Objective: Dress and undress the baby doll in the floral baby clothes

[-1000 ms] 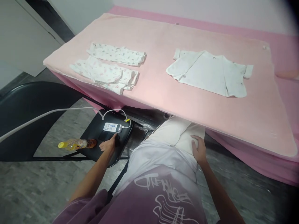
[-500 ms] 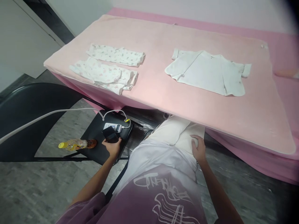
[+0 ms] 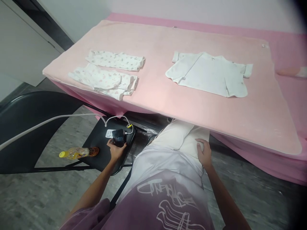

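My left hand (image 3: 115,151) grips a dark phone (image 3: 118,137) by its lower end, just above the seat of a black folding chair. Partly covered by the phone is a white labelled item (image 3: 109,133); its kind is unclear. A white cable (image 3: 96,115) loops over the seat beside it. My right hand (image 3: 204,154) rests on my thigh with fingers apart, holding nothing. On the table lie a white baby top (image 3: 207,75), spread flat with its sleeves out, and two folded patterned baby garments (image 3: 115,60), one nearer the table edge.
A pink-covered table (image 3: 153,92) spans the view in front of my legs. Across the black chair seat (image 3: 93,137) lies a yellow-capped drink bottle (image 3: 78,153). The chair's backrest (image 3: 28,127) stands at the left. A pinkish object (image 3: 290,72) appears at the far right.
My left hand has turned the phone more upright and shifted it slightly right, over the white item. The right hand stays on my thigh. The view has tilted slightly.
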The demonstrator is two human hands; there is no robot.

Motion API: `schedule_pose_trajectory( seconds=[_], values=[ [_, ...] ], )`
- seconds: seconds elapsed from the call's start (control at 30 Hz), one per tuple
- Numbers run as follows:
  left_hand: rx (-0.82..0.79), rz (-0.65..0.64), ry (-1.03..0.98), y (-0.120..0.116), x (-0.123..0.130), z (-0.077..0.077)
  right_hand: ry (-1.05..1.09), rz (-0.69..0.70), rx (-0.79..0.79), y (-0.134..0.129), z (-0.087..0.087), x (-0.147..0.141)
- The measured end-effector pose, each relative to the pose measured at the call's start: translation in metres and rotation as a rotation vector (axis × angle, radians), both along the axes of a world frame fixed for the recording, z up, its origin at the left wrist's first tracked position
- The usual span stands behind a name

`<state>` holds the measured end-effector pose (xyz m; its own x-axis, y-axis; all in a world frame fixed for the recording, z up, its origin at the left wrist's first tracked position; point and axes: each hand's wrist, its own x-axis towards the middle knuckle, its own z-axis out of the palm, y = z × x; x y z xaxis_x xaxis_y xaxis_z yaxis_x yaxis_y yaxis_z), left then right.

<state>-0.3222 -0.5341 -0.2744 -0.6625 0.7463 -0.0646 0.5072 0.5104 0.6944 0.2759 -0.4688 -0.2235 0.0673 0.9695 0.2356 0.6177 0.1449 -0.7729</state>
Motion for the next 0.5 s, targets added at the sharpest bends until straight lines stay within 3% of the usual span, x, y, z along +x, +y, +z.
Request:
schedule_pose_trajectory(
  seconds=[0.3, 0.5],
  values=[
    [-0.109, 0.082, 0.141, -0.003, -0.010, 0.014, 0.017, -0.010, -0.010, 0.000, 0.000, -0.001],
    [-0.116, -0.010, 0.171, -0.007, -0.019, 0.021, 0.024, -0.013, 0.003, 0.000, 0.001, -0.001]
  ],
)
